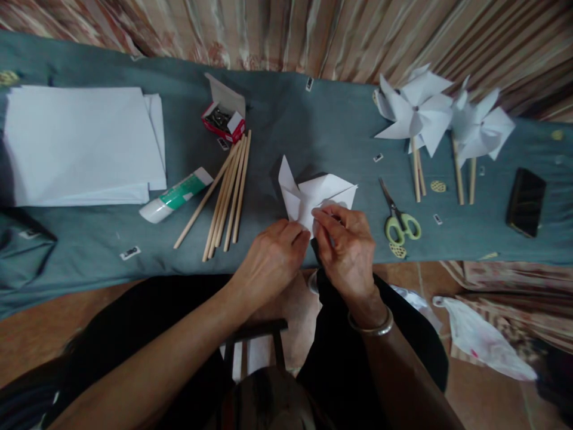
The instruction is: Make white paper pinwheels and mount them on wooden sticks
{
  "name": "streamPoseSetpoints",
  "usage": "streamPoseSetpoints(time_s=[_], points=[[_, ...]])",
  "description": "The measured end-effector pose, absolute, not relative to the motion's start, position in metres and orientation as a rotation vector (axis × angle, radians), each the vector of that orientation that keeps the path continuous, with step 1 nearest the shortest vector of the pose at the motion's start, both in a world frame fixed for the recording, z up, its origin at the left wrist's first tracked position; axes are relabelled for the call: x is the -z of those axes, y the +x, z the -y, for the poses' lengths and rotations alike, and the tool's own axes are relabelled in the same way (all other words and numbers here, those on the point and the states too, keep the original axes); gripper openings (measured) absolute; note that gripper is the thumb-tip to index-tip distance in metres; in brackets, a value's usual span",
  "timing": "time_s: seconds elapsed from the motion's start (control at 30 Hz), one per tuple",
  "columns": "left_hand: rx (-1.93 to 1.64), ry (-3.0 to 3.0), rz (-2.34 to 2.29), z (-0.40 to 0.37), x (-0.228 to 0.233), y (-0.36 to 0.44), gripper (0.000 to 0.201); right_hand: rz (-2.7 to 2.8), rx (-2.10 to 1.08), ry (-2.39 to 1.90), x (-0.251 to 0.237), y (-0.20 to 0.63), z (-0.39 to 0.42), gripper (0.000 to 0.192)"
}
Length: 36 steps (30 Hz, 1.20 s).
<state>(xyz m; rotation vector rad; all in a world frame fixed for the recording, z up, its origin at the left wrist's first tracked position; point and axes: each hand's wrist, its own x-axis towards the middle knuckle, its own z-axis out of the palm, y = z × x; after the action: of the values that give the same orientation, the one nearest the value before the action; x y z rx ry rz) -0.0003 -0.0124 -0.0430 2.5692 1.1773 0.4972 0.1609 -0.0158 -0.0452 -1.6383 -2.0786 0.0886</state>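
Near the front edge of the table, a white paper pinwheel with folded blades is between my two hands. My left hand pinches its lower left side, the fingers closed on the paper. With thumb and fingers pressed together near the middle of the paper, my right hand grips it from the right; a bracelet circles that wrist. Whether a small pin sits under the right fingertips is hidden. Left of the paper lie several wooden sticks, and green-handled scissors rest to the right.
Finished paper pinwheels on sticks lie at the back right, near a dark phone. An open red box of small metal pieces stands behind the sticks. A glue tube and a stack of white paper are on the left.
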Motion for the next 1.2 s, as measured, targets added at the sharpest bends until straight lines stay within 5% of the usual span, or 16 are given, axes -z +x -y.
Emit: streamPoseSetpoints(time_s=[1.2], points=[[-0.676,2.379,-1.16,0.0109,0.0468,-0.002,0.017,2.058,-0.194,-1.646,0.0433,0.1601,0.0159,0.029]])
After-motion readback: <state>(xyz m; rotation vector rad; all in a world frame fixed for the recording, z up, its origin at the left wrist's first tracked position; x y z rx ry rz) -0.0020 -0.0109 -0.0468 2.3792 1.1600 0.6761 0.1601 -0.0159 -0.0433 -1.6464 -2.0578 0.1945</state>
